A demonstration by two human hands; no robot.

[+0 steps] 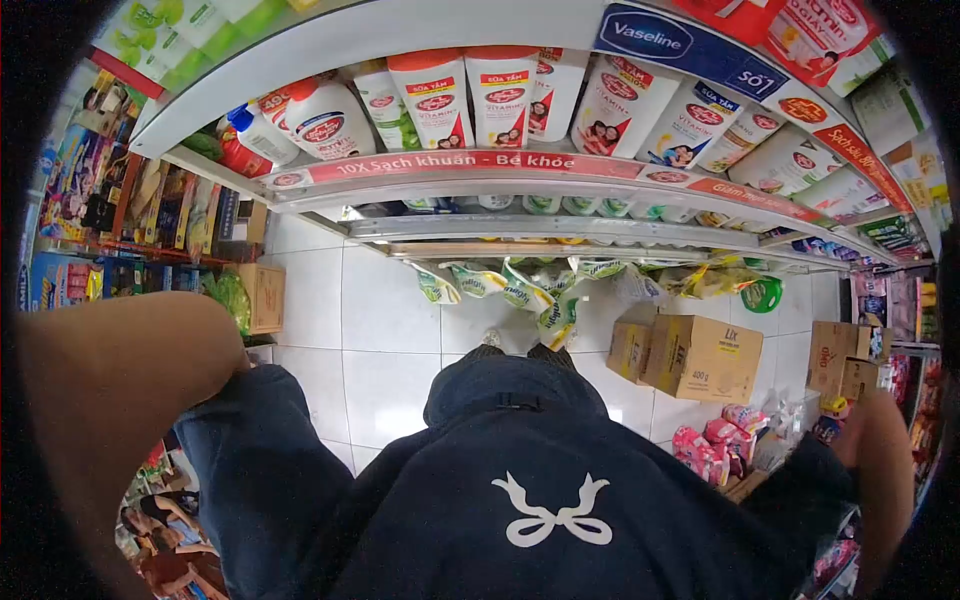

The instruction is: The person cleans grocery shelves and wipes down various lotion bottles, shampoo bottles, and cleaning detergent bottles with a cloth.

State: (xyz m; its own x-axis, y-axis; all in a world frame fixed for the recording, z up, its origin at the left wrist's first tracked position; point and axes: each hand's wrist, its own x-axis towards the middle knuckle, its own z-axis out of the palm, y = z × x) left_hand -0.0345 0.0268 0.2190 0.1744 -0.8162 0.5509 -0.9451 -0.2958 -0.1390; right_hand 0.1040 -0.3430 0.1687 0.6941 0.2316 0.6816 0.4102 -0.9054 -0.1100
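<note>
Neither of my hands shows. At the left edge a bare bent arm comes out of my dark sleeve, and its hand is out of view. Bare skin of the other arm shows at the right edge, again without a visible hand. In front of me stands a shelf [450, 188] with a row of white and red body-wash bottles [503, 105]. A white bottle with a blue cap [262, 137] leans at the left end of the row. Under the shelf, green and white pouches [522, 288] hang or lie near my feet.
Open Lix cartons [703, 358] stand on the tiled floor [390, 300] at the right, with pink packs [705, 455] nearer me. A small carton [266, 298] stands at the left. Stocked shelves line both sides. At lower left, a person [180, 575] is partly visible.
</note>
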